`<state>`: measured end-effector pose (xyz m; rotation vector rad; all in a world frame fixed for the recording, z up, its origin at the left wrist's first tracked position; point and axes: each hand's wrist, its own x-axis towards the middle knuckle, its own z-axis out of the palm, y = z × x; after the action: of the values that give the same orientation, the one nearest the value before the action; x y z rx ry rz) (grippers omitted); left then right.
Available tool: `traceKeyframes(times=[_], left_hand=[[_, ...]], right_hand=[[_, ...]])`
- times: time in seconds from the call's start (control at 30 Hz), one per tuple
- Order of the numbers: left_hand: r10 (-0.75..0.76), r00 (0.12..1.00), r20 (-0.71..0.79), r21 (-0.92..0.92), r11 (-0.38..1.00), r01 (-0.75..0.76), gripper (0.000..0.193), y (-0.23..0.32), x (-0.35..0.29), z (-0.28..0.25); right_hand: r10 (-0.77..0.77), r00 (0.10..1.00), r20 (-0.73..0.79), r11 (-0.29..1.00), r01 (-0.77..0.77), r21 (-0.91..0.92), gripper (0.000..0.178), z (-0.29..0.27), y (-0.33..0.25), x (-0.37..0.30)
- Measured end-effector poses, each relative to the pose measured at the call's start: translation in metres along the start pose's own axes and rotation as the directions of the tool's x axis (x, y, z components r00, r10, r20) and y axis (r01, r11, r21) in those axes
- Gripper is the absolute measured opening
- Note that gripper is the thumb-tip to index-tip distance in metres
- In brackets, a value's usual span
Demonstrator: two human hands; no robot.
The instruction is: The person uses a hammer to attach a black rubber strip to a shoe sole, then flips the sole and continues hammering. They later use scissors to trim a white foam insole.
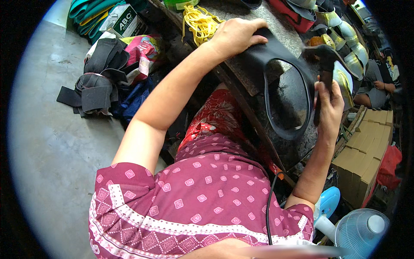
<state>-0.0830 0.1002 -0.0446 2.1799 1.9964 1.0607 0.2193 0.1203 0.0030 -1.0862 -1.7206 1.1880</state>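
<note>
A black shoe upper (287,117) with a large oval opening stands over the worktable (294,84); its outline is slightly blurred. My left hand (239,36) is closed on its far left end, thumb and fingers gripping the black material. My right hand (330,103) is wrapped round the dark, flat handle of a hammer-like tool (324,71), upright at the right side of the upper. The tool's wider dark head is at the top, and its exact kind is hard to make out. Beside my left wrist lies a bundle of yellow laces (199,25).
Several pale, curved shoe parts (351,43) lie at the far right. Cardboard boxes (364,144) and a fan (362,233) stand to my right. Dark fabric strips (97,86) are bundled on the left. Another person (375,84) sits at the far right edge.
</note>
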Motion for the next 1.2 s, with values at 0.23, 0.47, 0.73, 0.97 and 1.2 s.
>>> traceKeyframes(times=[0.23,0.47,0.73,0.97,1.2], left_hand=[[0.254,0.944,0.209,0.298,0.903,-0.309,0.040,-0.036,0.025,0.023],[0.354,0.913,0.204,0.289,0.869,-0.401,0.024,-0.046,0.045,0.035],[0.482,0.876,0.026,0.197,0.856,-0.477,0.014,-0.044,0.056,0.041],[0.446,0.830,-0.334,0.351,0.876,-0.330,0.025,-0.019,0.020,-0.002],[-0.043,0.991,0.126,0.141,0.990,0.025,0.101,0.015,-0.077,-0.017]], right_hand=[[-0.295,0.953,-0.071,0.950,0.285,-0.126,0.045,-0.012,-0.014,0.010],[-0.143,0.957,0.252,0.623,0.285,-0.728,0.044,0.047,-0.004,0.002],[-0.431,0.902,0.025,0.840,0.411,-0.356,0.043,0.037,-0.005,0.013],[-0.257,0.949,0.184,0.586,0.305,-0.751,0.045,0.049,0.038,0.013],[-0.263,0.935,0.239,0.708,0.355,-0.610,0.040,0.041,0.007,0.015]])
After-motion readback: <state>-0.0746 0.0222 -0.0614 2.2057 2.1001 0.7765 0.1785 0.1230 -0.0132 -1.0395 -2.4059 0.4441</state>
